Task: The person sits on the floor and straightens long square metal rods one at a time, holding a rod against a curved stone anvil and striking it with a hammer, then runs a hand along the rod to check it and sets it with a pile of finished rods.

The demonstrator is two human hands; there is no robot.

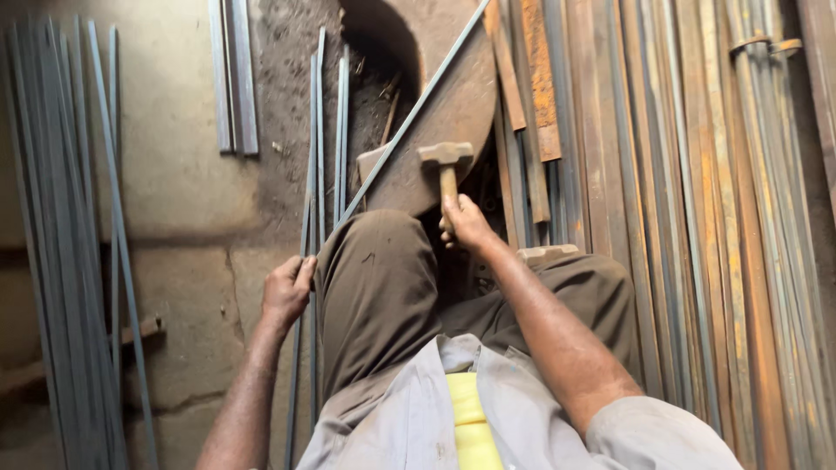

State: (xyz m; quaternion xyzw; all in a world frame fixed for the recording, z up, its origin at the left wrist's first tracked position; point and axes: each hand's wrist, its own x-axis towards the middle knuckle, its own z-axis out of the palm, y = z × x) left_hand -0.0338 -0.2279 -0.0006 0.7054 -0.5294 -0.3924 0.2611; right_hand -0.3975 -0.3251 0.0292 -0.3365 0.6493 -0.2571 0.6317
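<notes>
- Nearest the camera is the person's grey shirt (pixel 409 409) with a yellow strip down the front, and brown trousers (pixel 374 287) over a raised left knee.
- The left hand (pixel 286 292) reaches down beside that knee; its grip is closed around a thin grey metal strip (pixel 315 148) that runs away across the floor, with a few like strips lying just beside it.
- The right hand (pixel 466 224) is a little further out, its grip wrapped tight round the wooden handle of a hammer (pixel 446 161); the hammer's blocky head points away, held above a rusty brown plate.
- That curved metal plate (pixel 453 113) lies on the ground beyond the knees, and one long strip (pixel 418 104) crosses it on a slant.
- To the left, a bundle of thin grey rods (pixel 61 218) lies on the concrete floor (pixel 174 174), well apart from the hands.
- To the right, a wide stack of rusty flat bars (pixel 679 191) runs from near to far.
- Furthest off, two short grey bars (pixel 235 78) lie together on the floor.
</notes>
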